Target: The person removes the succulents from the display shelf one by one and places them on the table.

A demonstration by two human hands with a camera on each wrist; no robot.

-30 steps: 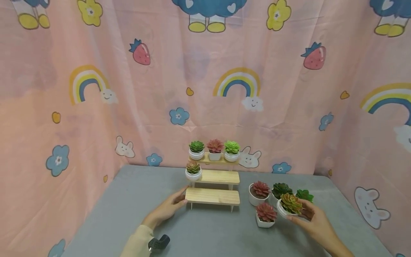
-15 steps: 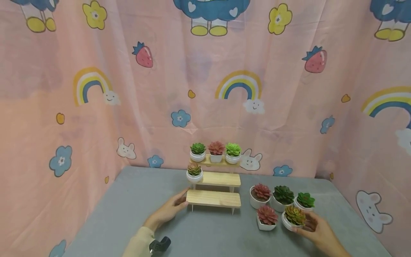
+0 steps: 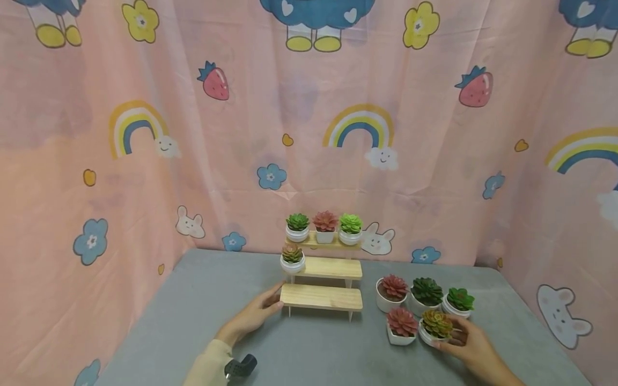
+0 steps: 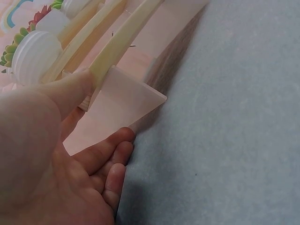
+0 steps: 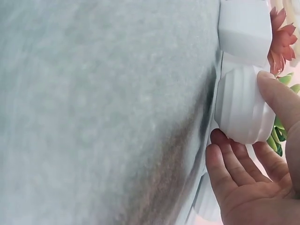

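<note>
My right hand [image 3: 465, 343] holds a potted succulent [image 3: 436, 326] with yellow-orange leaves. In the right wrist view its ribbed white pot [image 5: 243, 105] sits on the table between my thumb and fingers, next to a square white pot [image 5: 246, 30]. My left hand [image 3: 253, 313] grips the left end of the bottom shelf of a three-step wooden stand [image 3: 321, 297]. In the left wrist view the thumb [image 4: 70, 93] lies against the shelf's end, and the other fingers are by its clear leg [image 4: 124, 101].
On the stand's top step are several potted succulents: dark green [image 3: 297, 228], red [image 3: 325, 226] and bright green [image 3: 350, 229]. A brownish one [image 3: 292, 259] stands on the middle step's left end. Red [image 3: 392, 292], red square-potted [image 3: 401, 325], dark green [image 3: 426, 295] and green [image 3: 458, 301] ones stand right.
My right hand has lowered the yellow-orange succulent to the table, then moved it slightly left, close to the square-potted red one. The left hand has stayed at the stand.
</note>
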